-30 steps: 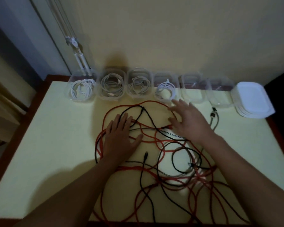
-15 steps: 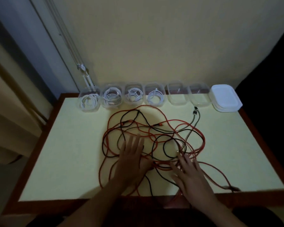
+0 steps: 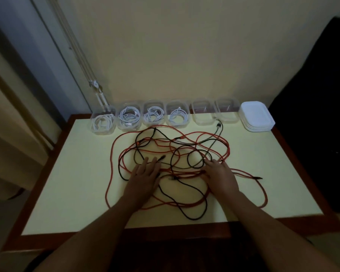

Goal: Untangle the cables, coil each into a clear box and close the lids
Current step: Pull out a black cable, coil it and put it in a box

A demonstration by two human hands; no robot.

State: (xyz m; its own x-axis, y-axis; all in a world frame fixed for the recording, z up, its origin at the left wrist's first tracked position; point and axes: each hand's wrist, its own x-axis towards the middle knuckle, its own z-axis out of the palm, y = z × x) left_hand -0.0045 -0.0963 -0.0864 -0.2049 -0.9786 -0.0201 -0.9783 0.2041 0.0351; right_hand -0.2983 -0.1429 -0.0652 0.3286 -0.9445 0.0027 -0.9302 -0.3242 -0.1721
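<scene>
A tangle of red cables (image 3: 112, 165) and black cables (image 3: 194, 216) sprawls over the middle of the pale yellow table (image 3: 71, 173). My left hand (image 3: 145, 176) lies flat on the tangle's left part, fingers straight. Flat on its right part rests my right hand (image 3: 220, 176), fingers extended over the cords. Along the back edge stands a row of clear boxes without lids: several on the left, such as one (image 3: 103, 122), hold coiled white cables, and two on the right (image 3: 203, 114) (image 3: 227, 111) hold none. A grey plug (image 3: 219, 125) lies by the empty boxes.
A stack of white lids (image 3: 256, 118) sits at the back right corner. The table has a dark red wooden rim (image 3: 126, 234). A wall is behind, a curtain at the left, and blind cords hang near the back left corner.
The view has pulled back and up. Both hands have slid over the tangle and spread apart; the cables have shifted and spread toward the front of the table.
</scene>
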